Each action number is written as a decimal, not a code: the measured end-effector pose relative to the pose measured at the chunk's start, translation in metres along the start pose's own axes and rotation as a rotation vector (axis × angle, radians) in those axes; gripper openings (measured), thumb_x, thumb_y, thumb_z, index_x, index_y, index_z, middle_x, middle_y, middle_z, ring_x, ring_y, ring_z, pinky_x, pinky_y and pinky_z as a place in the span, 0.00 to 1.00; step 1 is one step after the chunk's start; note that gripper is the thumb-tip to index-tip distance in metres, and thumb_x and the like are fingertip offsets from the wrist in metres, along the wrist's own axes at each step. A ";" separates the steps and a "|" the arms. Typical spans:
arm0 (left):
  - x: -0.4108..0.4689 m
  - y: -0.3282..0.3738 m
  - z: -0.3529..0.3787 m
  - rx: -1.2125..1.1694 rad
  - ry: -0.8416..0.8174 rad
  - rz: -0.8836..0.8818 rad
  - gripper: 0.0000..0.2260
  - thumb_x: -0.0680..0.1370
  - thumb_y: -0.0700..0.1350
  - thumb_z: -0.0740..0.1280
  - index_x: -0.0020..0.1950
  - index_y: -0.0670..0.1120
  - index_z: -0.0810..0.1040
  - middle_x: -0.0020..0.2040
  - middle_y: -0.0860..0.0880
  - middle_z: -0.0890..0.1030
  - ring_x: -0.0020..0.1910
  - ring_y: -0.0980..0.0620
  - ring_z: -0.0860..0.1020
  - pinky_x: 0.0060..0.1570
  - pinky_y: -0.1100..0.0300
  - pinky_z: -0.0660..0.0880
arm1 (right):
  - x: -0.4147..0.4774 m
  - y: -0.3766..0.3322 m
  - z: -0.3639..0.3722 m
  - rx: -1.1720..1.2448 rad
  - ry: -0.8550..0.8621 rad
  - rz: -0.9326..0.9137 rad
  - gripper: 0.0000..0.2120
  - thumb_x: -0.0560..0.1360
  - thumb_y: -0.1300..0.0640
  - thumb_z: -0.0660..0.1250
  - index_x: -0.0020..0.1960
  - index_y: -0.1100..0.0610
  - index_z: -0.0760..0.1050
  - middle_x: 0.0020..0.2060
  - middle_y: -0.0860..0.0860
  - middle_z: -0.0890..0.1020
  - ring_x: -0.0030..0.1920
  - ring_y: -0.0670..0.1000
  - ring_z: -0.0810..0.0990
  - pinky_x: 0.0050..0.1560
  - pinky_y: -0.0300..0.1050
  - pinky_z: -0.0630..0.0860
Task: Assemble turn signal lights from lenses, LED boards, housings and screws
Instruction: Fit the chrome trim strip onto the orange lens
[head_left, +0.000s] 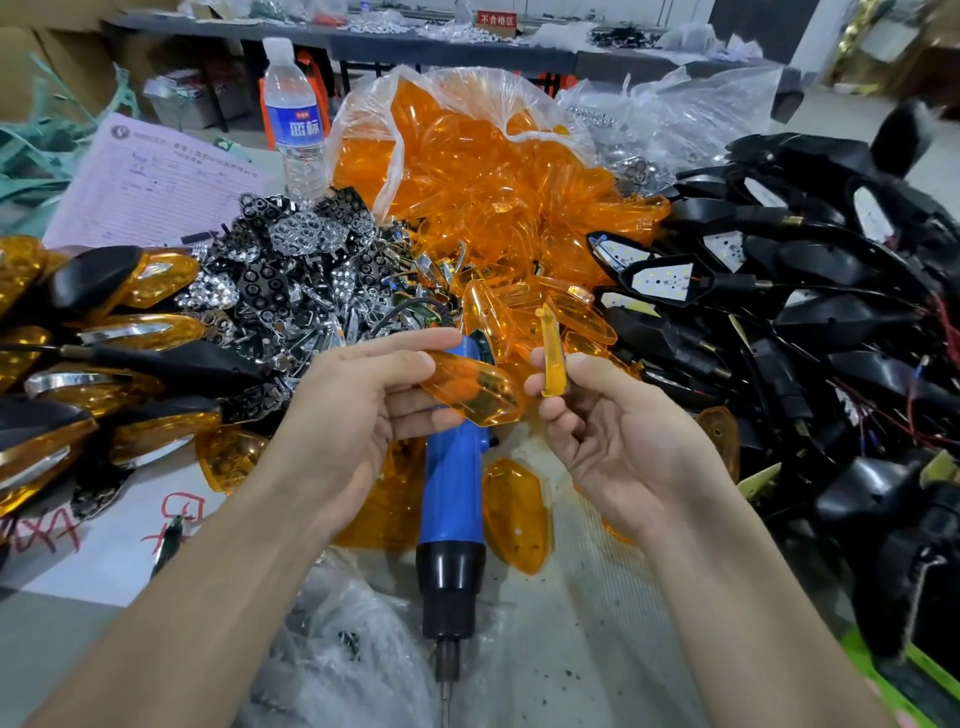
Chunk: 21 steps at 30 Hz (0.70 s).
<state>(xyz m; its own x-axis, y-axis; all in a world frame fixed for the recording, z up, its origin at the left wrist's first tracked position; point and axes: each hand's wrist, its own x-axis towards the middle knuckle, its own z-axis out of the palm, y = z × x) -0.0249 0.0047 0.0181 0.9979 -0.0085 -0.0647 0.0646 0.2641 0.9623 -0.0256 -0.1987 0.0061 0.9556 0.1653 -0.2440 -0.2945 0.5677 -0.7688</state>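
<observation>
While the heaped bag of amber lenses (483, 171) and the black housings (810, 322) crowd the far side, and the blue screwdriver (451, 499) lies flat beneath the hands, I judge the step to be mating two lens pieces. The left hand (358, 410) grips the wide lens (475, 387) above the screwdriver, long axis running across, pointed end rightward. The right hand (613, 441) pinches the narrow strip (551, 358) by its lower end, nearly upright, tip up. I'd lay the strip parallel to the lens edge first, then seat it gently.
</observation>
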 end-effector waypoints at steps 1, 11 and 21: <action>0.000 0.000 0.000 0.004 0.006 0.000 0.17 0.82 0.34 0.61 0.49 0.46 0.90 0.45 0.40 0.88 0.40 0.48 0.87 0.35 0.60 0.82 | 0.000 0.000 0.000 -0.099 0.013 -0.076 0.11 0.82 0.60 0.66 0.51 0.61 0.87 0.41 0.57 0.86 0.34 0.49 0.82 0.33 0.37 0.79; -0.001 -0.003 0.001 0.096 0.011 0.029 0.16 0.81 0.30 0.63 0.53 0.45 0.88 0.46 0.40 0.88 0.42 0.46 0.88 0.37 0.59 0.83 | -0.009 0.021 0.008 -1.337 0.154 -0.981 0.16 0.80 0.52 0.69 0.65 0.41 0.70 0.52 0.37 0.81 0.45 0.42 0.82 0.36 0.38 0.82; -0.004 -0.007 0.006 0.112 0.073 0.076 0.09 0.63 0.48 0.77 0.41 0.50 0.90 0.38 0.45 0.87 0.35 0.53 0.85 0.36 0.62 0.82 | -0.015 0.025 0.020 -1.375 0.138 -0.993 0.07 0.78 0.61 0.74 0.54 0.56 0.87 0.40 0.50 0.88 0.40 0.51 0.86 0.39 0.53 0.86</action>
<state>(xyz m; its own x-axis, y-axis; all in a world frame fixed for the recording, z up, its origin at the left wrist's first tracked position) -0.0296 -0.0030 0.0134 0.9969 0.0786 -0.0055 -0.0065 0.1522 0.9883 -0.0472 -0.1712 0.0021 0.7782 0.0949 0.6208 0.5082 -0.6759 -0.5337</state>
